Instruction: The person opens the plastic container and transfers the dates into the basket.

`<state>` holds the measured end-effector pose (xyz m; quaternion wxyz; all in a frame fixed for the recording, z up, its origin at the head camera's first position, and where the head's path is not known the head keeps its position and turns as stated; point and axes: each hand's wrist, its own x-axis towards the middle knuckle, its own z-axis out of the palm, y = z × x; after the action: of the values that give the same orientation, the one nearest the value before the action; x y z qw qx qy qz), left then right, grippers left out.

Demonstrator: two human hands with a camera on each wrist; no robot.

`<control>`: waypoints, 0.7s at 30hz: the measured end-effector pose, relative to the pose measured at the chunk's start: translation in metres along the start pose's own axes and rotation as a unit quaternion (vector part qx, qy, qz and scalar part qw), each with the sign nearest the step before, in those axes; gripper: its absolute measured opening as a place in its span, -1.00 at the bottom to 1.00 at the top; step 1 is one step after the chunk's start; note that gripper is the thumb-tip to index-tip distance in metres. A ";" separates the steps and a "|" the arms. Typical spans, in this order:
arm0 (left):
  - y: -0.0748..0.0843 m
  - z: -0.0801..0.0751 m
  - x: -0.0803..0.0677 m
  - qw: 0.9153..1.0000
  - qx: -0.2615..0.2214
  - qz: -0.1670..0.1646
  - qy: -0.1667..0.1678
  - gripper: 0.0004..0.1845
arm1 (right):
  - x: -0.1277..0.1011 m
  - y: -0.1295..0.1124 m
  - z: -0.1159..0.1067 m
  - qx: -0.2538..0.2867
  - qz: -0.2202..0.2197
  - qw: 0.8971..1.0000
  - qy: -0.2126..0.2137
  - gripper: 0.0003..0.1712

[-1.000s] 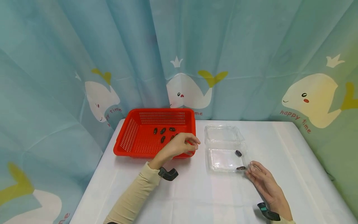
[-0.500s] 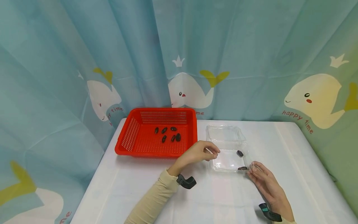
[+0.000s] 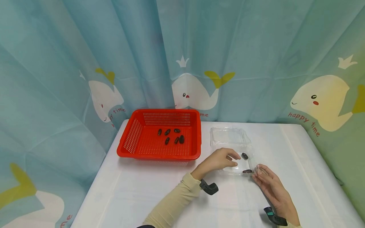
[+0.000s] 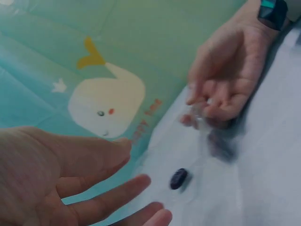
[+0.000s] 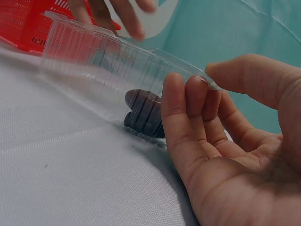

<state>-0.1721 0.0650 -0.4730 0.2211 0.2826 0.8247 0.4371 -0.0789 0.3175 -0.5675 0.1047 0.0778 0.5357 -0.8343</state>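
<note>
My right hand (image 3: 272,186) pinches the front right corner of a clear hinged plastic box (image 3: 248,148) between thumb and fingers, as the right wrist view shows. Inside lie two dark oval dates: one date (image 3: 245,156) towards the right wall, another date (image 3: 247,171) by the front right corner. Over the box's left part hovers my left hand (image 3: 218,160), its thumb and fingers apart. In the left wrist view no item shows between these fingers (image 4: 115,200). The hand hides part of the box floor.
A red slotted basket (image 3: 137,155) stands at the back left, with several dates (image 3: 167,132) on its floor. The box's lid (image 3: 226,135) lies folded back behind it. A curtain (image 3: 256,63) hangs behind the white-covered table (image 3: 128,196).
My left hand has moved right, from the basket's right edge to over the box, and its fingers have spread. My right hand has kept its hold on the box corner.
</note>
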 end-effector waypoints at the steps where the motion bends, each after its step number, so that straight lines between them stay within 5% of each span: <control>1: -0.001 0.003 0.002 1.000 0.013 -0.003 0.000 -0.71 | 0.000 0.000 0.000 0.000 0.000 1.000 0.000 -0.77; 14: -0.009 0.029 0.019 0.997 0.062 -0.024 -0.038 -0.69 | -0.001 0.001 0.000 -0.003 0.001 1.000 0.009 -0.76; 21: -0.007 0.035 0.024 0.996 0.027 -0.049 -0.066 -0.67 | 0.000 0.002 -0.001 -0.010 0.000 1.000 0.011 -0.76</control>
<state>-0.1704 0.0990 -0.5002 0.2881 0.2760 0.8325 0.3844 -0.0783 0.3180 -0.5694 0.0991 0.0858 0.5454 -0.8279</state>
